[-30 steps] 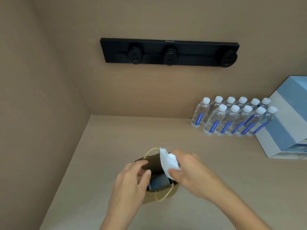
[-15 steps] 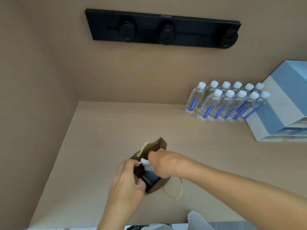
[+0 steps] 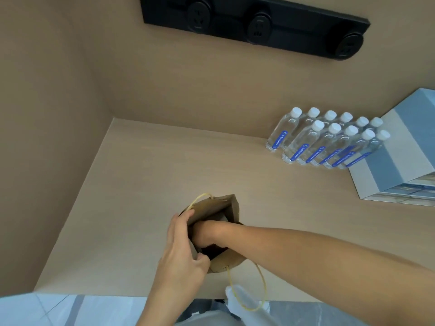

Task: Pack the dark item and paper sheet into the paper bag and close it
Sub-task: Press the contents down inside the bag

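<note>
The paper bag [image 3: 213,208] stands open on the table [image 3: 146,180], directly between both hands. The left hand [image 3: 181,250] pinches the bag's near-left rim, thumb inside and fingers outside. The right hand [image 3: 207,234] is pushed down into the bag's mouth; whether its fingers are spread or closed, I cannot tell. Something dark shows just under it. One yellow handle [image 3: 259,292] hangs over the table's front edge, near the right forearm. Beyond the hands the table is bare up to the water bottles [image 3: 324,142].

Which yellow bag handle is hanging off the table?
The near handle, looping past the table edge below the right arm. The far handle stands above the bag.
</note>
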Available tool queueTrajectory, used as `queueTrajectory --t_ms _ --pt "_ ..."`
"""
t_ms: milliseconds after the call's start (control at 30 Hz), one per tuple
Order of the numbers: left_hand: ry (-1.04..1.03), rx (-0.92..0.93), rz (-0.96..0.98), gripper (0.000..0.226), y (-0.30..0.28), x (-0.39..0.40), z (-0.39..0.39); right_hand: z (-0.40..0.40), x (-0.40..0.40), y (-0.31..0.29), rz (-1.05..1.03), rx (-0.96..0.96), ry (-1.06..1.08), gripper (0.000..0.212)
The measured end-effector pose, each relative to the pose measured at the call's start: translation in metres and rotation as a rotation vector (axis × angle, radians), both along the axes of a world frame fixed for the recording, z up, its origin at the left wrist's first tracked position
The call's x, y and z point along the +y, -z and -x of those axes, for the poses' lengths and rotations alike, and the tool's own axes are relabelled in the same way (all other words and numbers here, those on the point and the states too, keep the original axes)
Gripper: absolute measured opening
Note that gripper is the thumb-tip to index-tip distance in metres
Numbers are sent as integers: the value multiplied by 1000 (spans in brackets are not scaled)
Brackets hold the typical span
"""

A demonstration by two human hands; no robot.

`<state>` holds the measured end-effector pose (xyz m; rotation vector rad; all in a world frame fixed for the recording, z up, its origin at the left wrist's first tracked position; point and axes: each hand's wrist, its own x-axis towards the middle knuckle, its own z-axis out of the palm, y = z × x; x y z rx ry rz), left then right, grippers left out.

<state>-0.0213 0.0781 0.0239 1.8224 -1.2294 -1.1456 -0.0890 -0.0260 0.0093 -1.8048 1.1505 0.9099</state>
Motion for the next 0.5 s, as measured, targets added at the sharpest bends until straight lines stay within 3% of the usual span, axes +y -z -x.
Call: queueTrajectory --t_ms 167,401,501 --pt "-25 35 19 98 -3 3 1 -1 2 3 55 28 -96 32" --pt "-16 43 -36 92 -6 7 4 15 4 11 375 132 -203 23" --pt "-11 23 -31 95 -11 10 8 19 1 20 351 153 -34 24"
